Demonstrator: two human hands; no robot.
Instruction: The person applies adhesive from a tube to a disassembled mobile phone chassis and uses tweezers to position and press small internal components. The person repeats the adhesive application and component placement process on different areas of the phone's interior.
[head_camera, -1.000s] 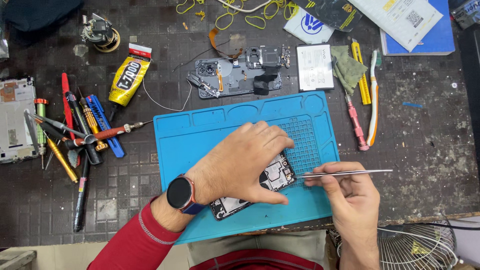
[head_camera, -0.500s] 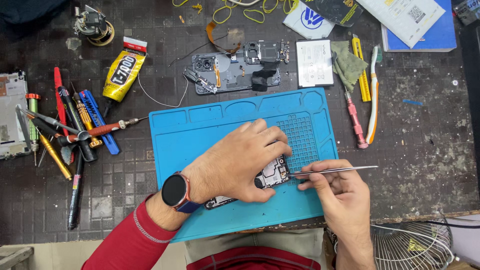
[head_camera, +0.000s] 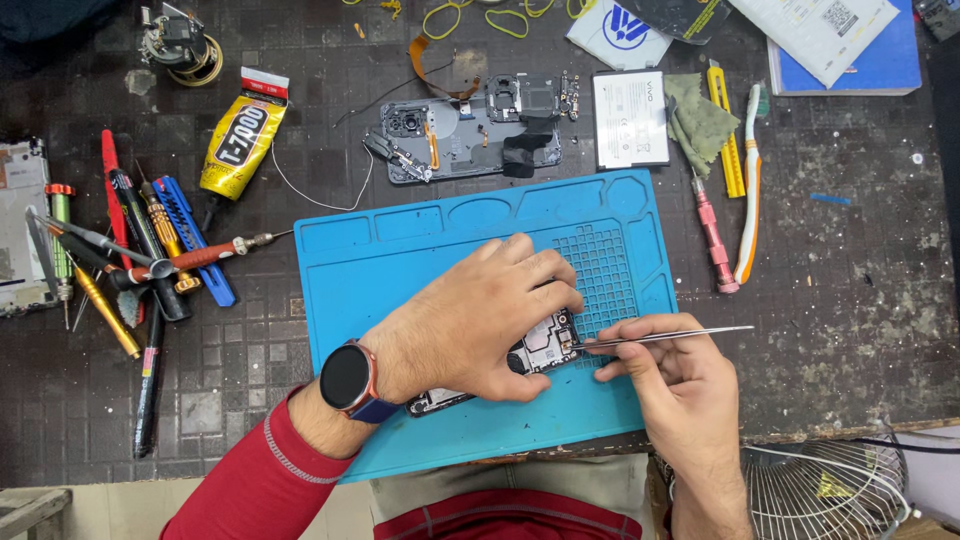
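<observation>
Change since earlier: little has moved – the left hand still presses down on the phone and the right hand still holds the tweezers at the same corner; the view has only shifted slightly.
Tool pile: screwdrivers (head_camera: 150, 260) and pens lie heaped at the left of the dark bench, with a yellow glue tube (head_camera: 240, 140) just above them.
Mat: blue work mat (head_camera: 400, 260) in the middle, its near edge at the bench edge.
Left hand: left hand (head_camera: 470, 325), a dark watch on the wrist, lies flat over the phone with fingers side by side and slightly curled, the tips at the board end.
Phone: opened phone (head_camera: 545, 345) lies on the mat's near right part, mostly hidden under the palm; its long axis runs slantwise from lower left to upper right, the exposed circuit-board end pointing up and right.
Tweezers: metal tweezers (head_camera: 660, 337) lie almost level – tips at the left touching the board end, the tail pointing right.
Right hand: right hand (head_camera: 680, 385) pinches the tweezers between thumb and fingers near the tips.
Behind the mat: a second dismantled phone frame (head_camera: 470, 130) and a white battery (head_camera: 630, 118).
</observation>
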